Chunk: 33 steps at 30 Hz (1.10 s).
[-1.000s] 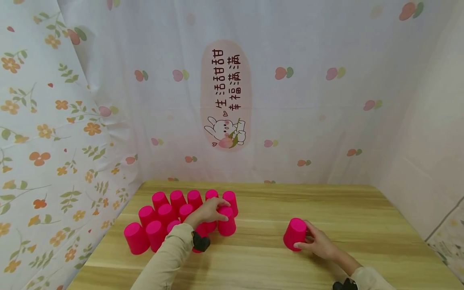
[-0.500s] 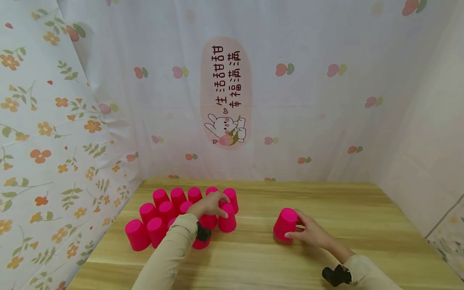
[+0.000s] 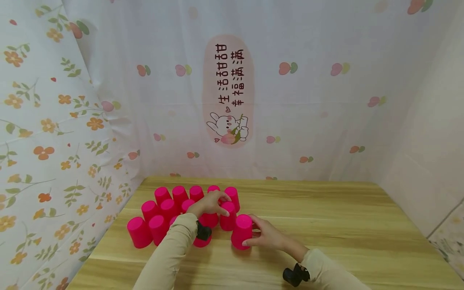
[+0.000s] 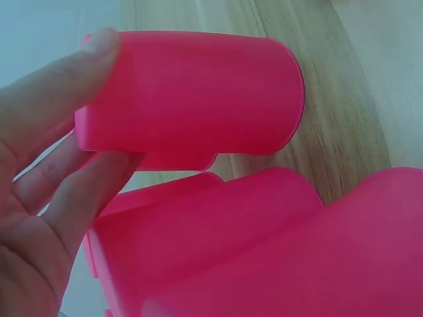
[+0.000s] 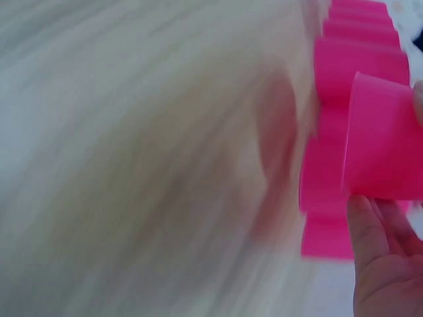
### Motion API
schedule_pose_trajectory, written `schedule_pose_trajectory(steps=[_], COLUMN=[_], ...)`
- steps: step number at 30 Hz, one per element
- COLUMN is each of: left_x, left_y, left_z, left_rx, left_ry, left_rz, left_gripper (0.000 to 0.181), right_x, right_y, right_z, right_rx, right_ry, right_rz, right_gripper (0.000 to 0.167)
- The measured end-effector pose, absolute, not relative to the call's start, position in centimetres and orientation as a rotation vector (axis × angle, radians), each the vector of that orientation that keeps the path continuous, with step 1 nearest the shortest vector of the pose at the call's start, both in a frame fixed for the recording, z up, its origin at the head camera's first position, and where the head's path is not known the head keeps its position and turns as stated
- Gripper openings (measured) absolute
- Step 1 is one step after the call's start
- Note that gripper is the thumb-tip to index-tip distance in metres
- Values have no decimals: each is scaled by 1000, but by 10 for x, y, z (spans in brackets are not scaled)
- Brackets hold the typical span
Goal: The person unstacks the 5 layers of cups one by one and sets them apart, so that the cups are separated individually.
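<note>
My left hand (image 3: pixel 210 203) pinches a bright pink upside-down cup (image 3: pixel 227 221) near its closed top, at the right side of a group of matching cups. Seen from the left wrist, thumb and fingers press on both sides of that cup (image 4: pixel 192 92). My right hand (image 3: pixel 270 237) grips another pink cup (image 3: pixel 241 233) from its right side, just in front and to the right of the left hand's cup. In the right wrist view this cup (image 5: pixel 383 142) appears lifted off the tabletop, its rim toward the table. Whether the two held cups touch, I cannot tell.
Several more upside-down pink cups (image 3: pixel 139 233) stand in rows on the left of the wood-grain table (image 3: pixel 326 225). My left forearm hides some of them. Patterned cloth (image 3: pixel 308 100) hangs behind the table. A black device (image 3: pixel 296 275) sits on each wrist.
My right hand has carried its cup leftward across the table, from well apart to close by the left hand's cup. The left hand stays on its cup in nearly the same place.
</note>
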<state>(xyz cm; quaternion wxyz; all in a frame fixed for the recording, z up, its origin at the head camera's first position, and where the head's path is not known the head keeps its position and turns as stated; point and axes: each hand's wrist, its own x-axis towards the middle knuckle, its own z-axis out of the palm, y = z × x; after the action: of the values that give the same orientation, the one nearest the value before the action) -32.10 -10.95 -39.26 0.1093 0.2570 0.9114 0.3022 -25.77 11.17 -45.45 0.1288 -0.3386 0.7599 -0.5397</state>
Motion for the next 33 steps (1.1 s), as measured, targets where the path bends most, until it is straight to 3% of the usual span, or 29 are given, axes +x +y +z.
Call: schedule_pose_trajectory(steps=[10,22,33], left_x=[-322,-322,-320], left_y=[-106,-111,-110], left_z=[-395,-397,-396], left_rx=[811,796,787], left_ry=[2697,2703,2699], left_rz=[894,879,883], left_gripper=[40,40,40], right_x=[-255,-258,-260], right_y=[67,47,43], right_z=[-458,-470,-474], right_rx=[-960,-921,-929], right_ry=[2338,2490,2565], right_rz=[-1484,-1378,-1345], right_gripper=[69,50,55])
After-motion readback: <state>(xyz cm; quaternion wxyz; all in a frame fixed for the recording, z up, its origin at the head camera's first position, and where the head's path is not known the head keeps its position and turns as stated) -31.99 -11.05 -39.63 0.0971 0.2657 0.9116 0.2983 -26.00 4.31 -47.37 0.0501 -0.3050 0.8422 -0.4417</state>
